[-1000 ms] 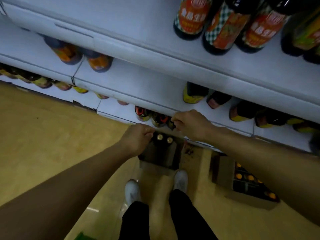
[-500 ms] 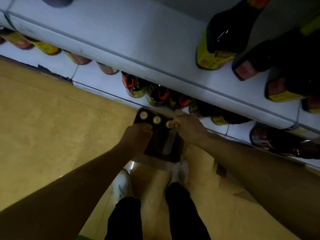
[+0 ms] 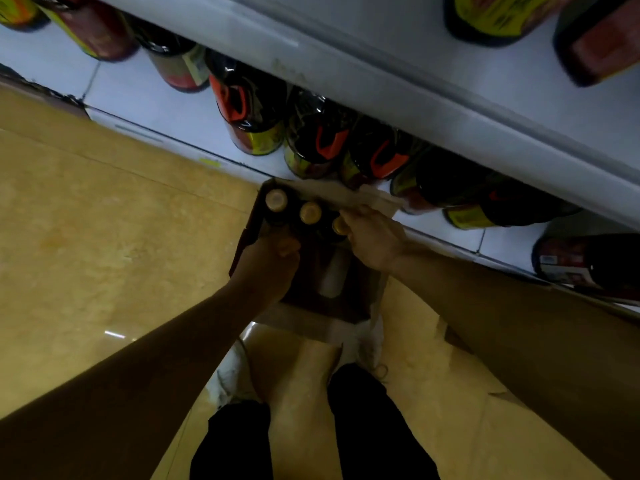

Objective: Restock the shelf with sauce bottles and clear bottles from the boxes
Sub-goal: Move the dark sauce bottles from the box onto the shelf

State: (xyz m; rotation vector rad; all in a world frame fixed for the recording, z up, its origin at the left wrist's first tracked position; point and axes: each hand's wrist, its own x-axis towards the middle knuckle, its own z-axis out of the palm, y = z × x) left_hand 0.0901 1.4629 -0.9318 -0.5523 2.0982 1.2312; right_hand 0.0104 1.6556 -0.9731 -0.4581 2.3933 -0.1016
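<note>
Closer now than half a second ago, the head view has dropped toward the bottom shelf (image 3: 166,109), so the dark sauce bottles (image 3: 252,109) standing on it fill far more of the picture, while both hands have stayed at the box. That white shelf runs from upper left to lower right, with another tier (image 3: 433,109) overhanging it and more bottles above. Below lies the tan floor (image 3: 104,237), where the open brown box (image 3: 329,299) sits just in front of the shelf edge, between the person's white shoes (image 3: 232,375) and the shelf. Three gold-capped bottles (image 3: 310,213) stand in a row at the box's far end. The left hand (image 3: 270,261) grips the box's left wall, fingers curled over the rim and thumb inside. The right hand (image 3: 374,237) pinches the pale cardboard flap (image 3: 346,195) at the far right corner, touching the third cap.
</note>
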